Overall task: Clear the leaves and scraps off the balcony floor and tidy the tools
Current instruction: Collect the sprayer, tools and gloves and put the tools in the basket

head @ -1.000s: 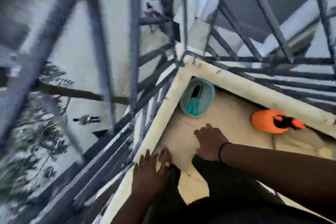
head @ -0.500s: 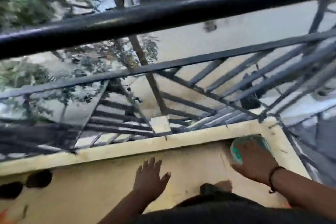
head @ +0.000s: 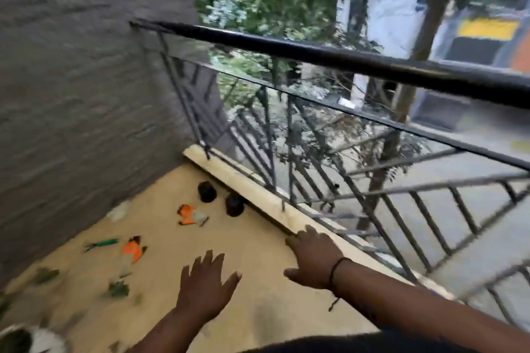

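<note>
Leaves (head: 117, 289) lie scattered on the balcony floor (head: 258, 261), well left of both hands. Left hand (head: 205, 289) hovers spread, holding nothing; right hand (head: 312, 258) rests flat by the ledge (head: 258, 198). Light, limp, likely brittle — best gathered in loose handfuls.

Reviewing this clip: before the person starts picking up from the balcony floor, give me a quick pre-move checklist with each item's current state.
1. Both hands free: ok. The left hand and right hand are open and hold nothing.
2. Leaves located: ok. Green leaves lie on the floor at lower left.
3. Tools located: ok. A green-handled tool lies near the wall, with orange items beside it.
4. Collecting container: cannot tell. Only a blurred white rim shows at the bottom-left corner.
5. Two dark round objects by the ledge: cannot tell what they are.
6. Picture sharpness: not ok, motion blur.
</note>
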The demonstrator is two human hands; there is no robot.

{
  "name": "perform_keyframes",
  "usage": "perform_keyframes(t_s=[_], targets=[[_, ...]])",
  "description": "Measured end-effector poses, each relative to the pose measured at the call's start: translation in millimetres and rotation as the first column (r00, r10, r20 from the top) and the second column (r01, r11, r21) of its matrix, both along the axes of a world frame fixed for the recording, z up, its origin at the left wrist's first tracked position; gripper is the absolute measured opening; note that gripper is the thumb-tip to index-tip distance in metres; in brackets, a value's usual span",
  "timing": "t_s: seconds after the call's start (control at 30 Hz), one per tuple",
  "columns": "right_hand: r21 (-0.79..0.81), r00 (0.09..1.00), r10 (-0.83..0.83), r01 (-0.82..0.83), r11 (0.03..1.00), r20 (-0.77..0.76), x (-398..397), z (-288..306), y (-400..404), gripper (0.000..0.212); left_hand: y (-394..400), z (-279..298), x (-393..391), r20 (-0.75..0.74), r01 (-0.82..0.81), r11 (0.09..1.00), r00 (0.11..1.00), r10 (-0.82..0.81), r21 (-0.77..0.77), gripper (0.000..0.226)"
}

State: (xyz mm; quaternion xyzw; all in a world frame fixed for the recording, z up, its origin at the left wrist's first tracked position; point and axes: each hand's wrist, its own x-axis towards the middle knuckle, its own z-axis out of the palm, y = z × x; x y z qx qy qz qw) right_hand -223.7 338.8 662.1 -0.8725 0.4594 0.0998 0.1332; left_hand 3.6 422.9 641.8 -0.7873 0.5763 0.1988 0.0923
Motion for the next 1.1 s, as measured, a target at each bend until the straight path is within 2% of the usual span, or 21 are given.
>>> perform_keyframes(t_s=[0.17, 0.3, 0.37, 0.47, 0.57, 0.63, 0.7, 0.87, 0.97, 1.1], targets=[[-0.082, 0.965, 0.260, -0.258, 0.963, 0.015, 104.9, 37.1, -44.4, 0.064, -13.2, 15.8, 58.4, -0.033, -0.214, 0.976, 0.977, 0.212, -0.051, 0.076], [-0.082, 0.924, 0.383, -0.383, 0.920, -0.024, 159.9, 28.8, -99.0, 0.068, -40.6, 16.3, 94.6, -0.045, -0.342, 0.937, 0.940, 0.339, -0.067, 0.083], [-0.085, 0.897, 0.438, -0.442, 0.893, -0.055, 181.2, 21.1, -126.7, 0.072, -53.4, 16.7, 108.5, -0.034, -0.378, 0.925, 0.926, 0.377, -0.032, 0.094], [-0.081, 0.817, 0.567, -0.576, 0.814, -0.108, 222.2, 22.8, -173.4, 0.078, -69.9, 22.8, 130.4, -0.031, -0.478, 0.878, 0.878, 0.478, 0.008, 0.112], [-0.032, 0.722, 0.679, -0.688, 0.725, -0.134, 259.4, 38.7, -206.6, 0.072, -84.4, 32.4, 151.0, -0.064, -0.579, 0.815, 0.813, 0.579, 0.022, 0.146], [-0.025, 0.653, 0.744, -0.754, 0.657, -0.144, 282.8, 43.7, -220.8, 0.071, -88.6, 34.4, 163.1, -0.087, -0.650, 0.760, 0.756, 0.649, 0.020, 0.142], [-0.009, 0.610, 0.779, -0.788, 0.615, -0.142, 305.0, 44.5, -228.7, 0.073, -89.1, 32.7, 173.6, -0.097, -0.702, 0.712, 0.709, 0.699, 0.005, 0.125], [-0.013, 0.558, 0.820, -0.828, 0.561, -0.126, 384.3, 38.9, -228.1, 0.076, -82.3, 20.0, 222.4, -0.143, -0.780, 0.624, 0.613, 0.777, 0.042, 0.151], [-0.025, 0.538, 0.830, -0.841, 0.541, -0.147, 438.0, 33.6, -223.6, 0.074, -84.8, 12.4, 272.5, -0.169, -0.808, 0.588, 0.575, 0.801, 0.036, 0.147], [-0.077, 0.510, 0.833, -0.859, 0.506, -0.212, 503.7, 33.9, -222.8, 0.072, -81.0, 8.3, 351.5, -0.165, -0.803, 0.596, 0.592, 0.789, -0.029, 0.148]])
